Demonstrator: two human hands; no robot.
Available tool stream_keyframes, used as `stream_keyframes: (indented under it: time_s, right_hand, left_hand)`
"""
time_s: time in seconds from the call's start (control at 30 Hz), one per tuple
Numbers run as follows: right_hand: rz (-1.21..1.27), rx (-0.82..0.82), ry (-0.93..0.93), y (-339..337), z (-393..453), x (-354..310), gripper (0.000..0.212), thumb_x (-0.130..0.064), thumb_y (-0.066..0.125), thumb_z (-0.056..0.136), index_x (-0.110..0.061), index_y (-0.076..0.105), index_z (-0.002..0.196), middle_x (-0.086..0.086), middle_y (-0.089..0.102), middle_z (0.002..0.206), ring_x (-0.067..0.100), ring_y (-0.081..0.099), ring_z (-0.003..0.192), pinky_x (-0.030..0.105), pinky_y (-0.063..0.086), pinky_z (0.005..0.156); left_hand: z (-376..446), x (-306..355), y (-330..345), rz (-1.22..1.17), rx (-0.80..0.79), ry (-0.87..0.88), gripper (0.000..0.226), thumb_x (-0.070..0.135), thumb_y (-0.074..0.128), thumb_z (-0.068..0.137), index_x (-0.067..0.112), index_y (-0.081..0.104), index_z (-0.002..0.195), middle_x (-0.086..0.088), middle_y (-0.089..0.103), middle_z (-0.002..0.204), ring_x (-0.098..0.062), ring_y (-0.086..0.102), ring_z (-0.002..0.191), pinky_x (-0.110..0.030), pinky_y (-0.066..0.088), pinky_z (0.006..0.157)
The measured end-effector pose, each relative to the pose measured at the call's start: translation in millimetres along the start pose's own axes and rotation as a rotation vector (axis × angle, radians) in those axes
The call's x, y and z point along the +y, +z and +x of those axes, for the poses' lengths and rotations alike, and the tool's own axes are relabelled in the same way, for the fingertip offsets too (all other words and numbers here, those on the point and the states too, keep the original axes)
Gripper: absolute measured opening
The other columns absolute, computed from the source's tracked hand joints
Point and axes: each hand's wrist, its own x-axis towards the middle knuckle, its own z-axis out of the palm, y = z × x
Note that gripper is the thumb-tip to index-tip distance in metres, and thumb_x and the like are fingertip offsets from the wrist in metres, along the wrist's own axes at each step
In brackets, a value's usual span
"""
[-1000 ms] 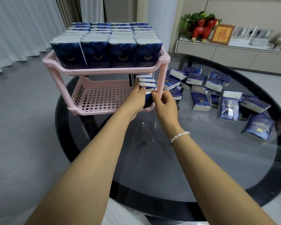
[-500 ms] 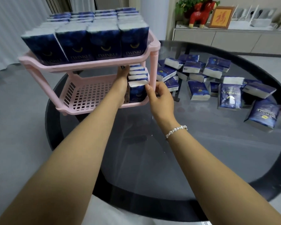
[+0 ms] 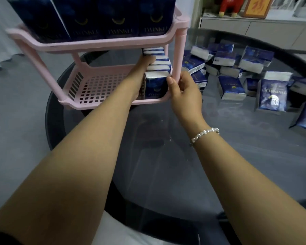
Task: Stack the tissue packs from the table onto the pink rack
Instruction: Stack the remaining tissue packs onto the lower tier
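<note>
One head-worn wide-angle view looks forward and down, close over the glass table point(image 3: 237, 156) and pink rack point(image 3: 102, 44).

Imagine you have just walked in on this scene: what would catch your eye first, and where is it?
The pink rack at upper left stands out, its top shelf packed with dark blue tissue packs. On its lower shelf, the left hand and right hand press on a row of upright packs in the right corner. To the right, a loose heap of packs lies on the dark glass table.
</note>
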Motion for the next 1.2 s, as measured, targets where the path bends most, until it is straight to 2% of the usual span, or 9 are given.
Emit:
stream_keyframes:
  time_s: [0.17,0.27,0.33,0.47,0.63,0.8,0.97,1.07,1.2]
  right_hand:
    - [-0.024,-0.01,0.004,-2.8,-5.4,-1.9,0.012,-0.033,0.052,0.094,-0.022,0.052,0.09,0.005,0.064,0.088,0.025,0.057,0.093,0.027,0.043,0.069]
    - [0.007,-0.009,0.021,-3.9,-6.5,-5.5,0.012,-0.032,0.054,0.094,-0.021,0.057,0.099,-0.005,0.062,0.089,0.017,0.059,0.093,0.023,0.044,0.072]
    - [0.038,-0.019,0.026,-4.2,-6.6,-6.6,0.018,-0.032,0.054,0.094,-0.021,0.059,0.106,-0.008,0.062,0.091,0.013,0.059,0.093,0.022,0.046,0.077]
    - [0.026,-0.03,0.027,-5.3,-7.8,-8.1,0.018,-0.037,0.054,0.093,-0.02,0.059,0.09,0.01,0.066,0.087,0.022,0.059,0.082,0.029,0.046,0.069]
    - [0.062,-0.029,0.048,-6.1,-6.9,-9.0,0.013,-0.037,0.056,0.092,-0.024,0.059,0.089,-0.001,0.064,0.086,0.02,0.061,0.09,0.03,0.048,0.076]
    - [0.068,-0.056,0.065,-5.7,-7.1,-6.1,0.016,-0.042,0.055,0.091,-0.026,0.059,0.092,0.008,0.065,0.094,0.023,0.057,0.097,0.026,0.046,0.074]
    - [0.067,-0.081,0.071,-6.0,-8.3,-6.4,0.014,-0.041,0.051,0.093,-0.028,0.057,0.096,0.007,0.062,0.1,0.021,0.056,0.099,0.013,0.038,0.067]
    - [0.059,-0.097,0.02,-4.0,-9.2,-5.5,0.008,-0.039,0.049,0.094,-0.046,0.05,0.098,0.0,0.062,0.097,0.024,0.053,0.104,0.02,0.042,0.074]
    - [0.036,-0.104,-0.04,-1.1,-8.7,-5.0,0.02,-0.037,0.05,0.093,-0.056,0.044,0.094,0.003,0.063,0.103,0.028,0.049,0.112,0.031,0.047,0.086]
  left_hand:
    - [-5.0,1.0,0.6,-0.138,-0.019,0.011,0.034,0.042,0.045,0.093,0.014,0.065,0.098,-0.005,0.072,0.079,-0.02,0.069,0.07,-0.028,0.053,0.067]
    - [-13.1,5.1,1.3,-0.2,0.006,0.037,0.035,0.037,0.04,0.095,0.013,0.066,0.093,-0.005,0.072,0.076,-0.019,0.069,0.067,-0.025,0.055,0.064]
    - [-20.9,6.3,3.6,-0.206,-0.003,0.04,0.035,0.034,0.042,0.094,0.01,0.066,0.099,-0.008,0.071,0.083,-0.022,0.068,0.075,-0.03,0.057,0.074]
    - [-33.4,1.1,8.0,-0.093,0.044,0.035,0.037,0.029,0.05,0.091,0.006,0.062,0.117,-0.013,0.069,0.101,-0.027,0.066,0.091,-0.043,0.051,0.094]
    - [-46.5,-4.1,-3.4,0.19,0.008,0.206,0.045,0.042,0.068,0.067,0.031,0.06,0.11,-0.003,0.064,0.12,-0.017,0.064,0.107,-0.037,0.049,0.099]
    - [-55.9,-16.6,-14.6,0.309,0.148,0.339,0.039,0.015,0.076,0.076,0.022,0.056,0.109,0.002,0.066,0.104,-0.016,0.063,0.102,-0.037,0.05,0.095]
    - [-60.6,-11.8,-19.7,0.421,0.189,0.385,0.028,0.014,0.073,0.081,0.017,0.052,0.1,0.009,0.06,0.093,-0.012,0.06,0.094,-0.024,0.048,0.086]
    - [-59.9,-8.2,-28.0,0.422,0.152,0.367,0.024,0.013,0.065,0.088,0.019,0.048,0.105,0.003,0.06,0.105,-0.016,0.059,0.102,-0.029,0.048,0.091]
    - [-60.7,4.4,-43.1,0.286,0.153,0.318,0.02,0.012,0.056,0.094,0.017,0.045,0.109,0.004,0.059,0.101,-0.015,0.061,0.097,-0.024,0.049,0.082]
